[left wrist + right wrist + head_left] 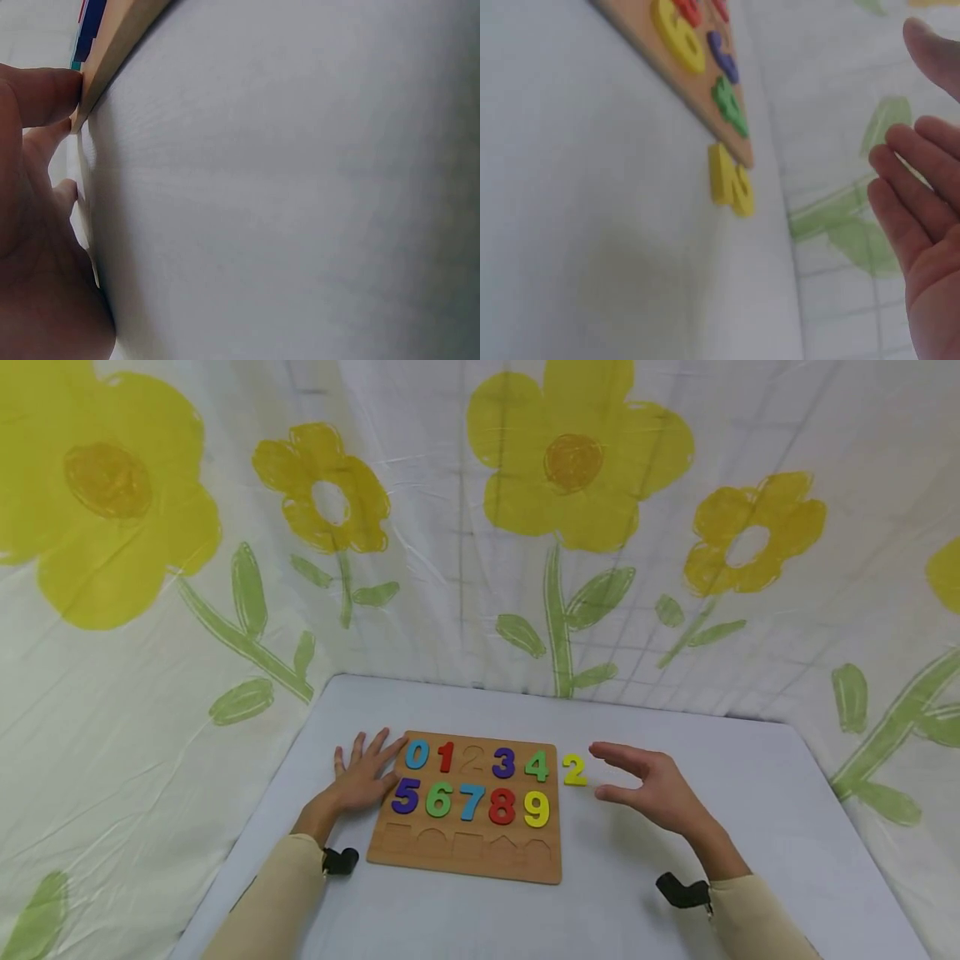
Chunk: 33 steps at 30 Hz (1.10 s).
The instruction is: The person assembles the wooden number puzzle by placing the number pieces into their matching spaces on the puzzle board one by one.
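Observation:
A wooden number puzzle board (465, 852) lies on the table with colored digits seated in its two upper rows. Between the red 1 (446, 757) and the purple 3 (503, 763), the 2-shaped recess (473, 758) shows bare wood. Just off the board's right edge lies the yellow number 2 (573, 770), also visible in the right wrist view. My left hand (363, 779) rests at the board's left edge, fingers spread and touching it. To the right of the yellow 2, my right hand (660, 789) hovers with thumb and fingers apart, holding nothing.
A white-covered table (450, 927) bears the board. Behind it hangs a white curtain (435, 635) printed with yellow flowers. The board's bottom row has several outlined shapes (468, 845). Dark wrist cameras stick out at the left wrist (341, 861) and right wrist (682, 891).

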Tool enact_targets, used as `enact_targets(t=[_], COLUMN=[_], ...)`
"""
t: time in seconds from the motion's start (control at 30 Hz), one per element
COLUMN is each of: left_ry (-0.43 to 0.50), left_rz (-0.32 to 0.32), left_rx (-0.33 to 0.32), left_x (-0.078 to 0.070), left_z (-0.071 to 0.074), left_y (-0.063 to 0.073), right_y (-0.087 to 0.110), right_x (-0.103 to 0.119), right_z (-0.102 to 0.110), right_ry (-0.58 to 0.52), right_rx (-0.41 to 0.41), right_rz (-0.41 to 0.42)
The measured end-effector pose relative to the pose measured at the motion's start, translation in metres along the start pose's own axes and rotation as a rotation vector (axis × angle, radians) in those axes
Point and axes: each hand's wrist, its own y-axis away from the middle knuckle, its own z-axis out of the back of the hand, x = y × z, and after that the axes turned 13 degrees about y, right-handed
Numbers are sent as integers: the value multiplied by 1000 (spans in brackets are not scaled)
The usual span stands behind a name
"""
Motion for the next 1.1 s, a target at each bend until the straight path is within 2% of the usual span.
enact_targets(t=[0.2, 0.43, 0.73, 1.1], left_ry=[0, 4, -6, 1], left_rz=[-1, 3, 14, 6], left_rx=[0, 1, 8, 2], left_x=[-1, -3, -4, -4], left_z=[0, 0, 0, 1], left_y=[1, 2, 1, 1], right_y=[10, 16, 5, -16], right_x=[-18, -30, -41, -50], right_z=[13, 19, 6, -17], right_ry=[59, 70, 45, 10], right_rx=[-13, -40, -38, -2], right_rz=[5, -13, 14, 4])
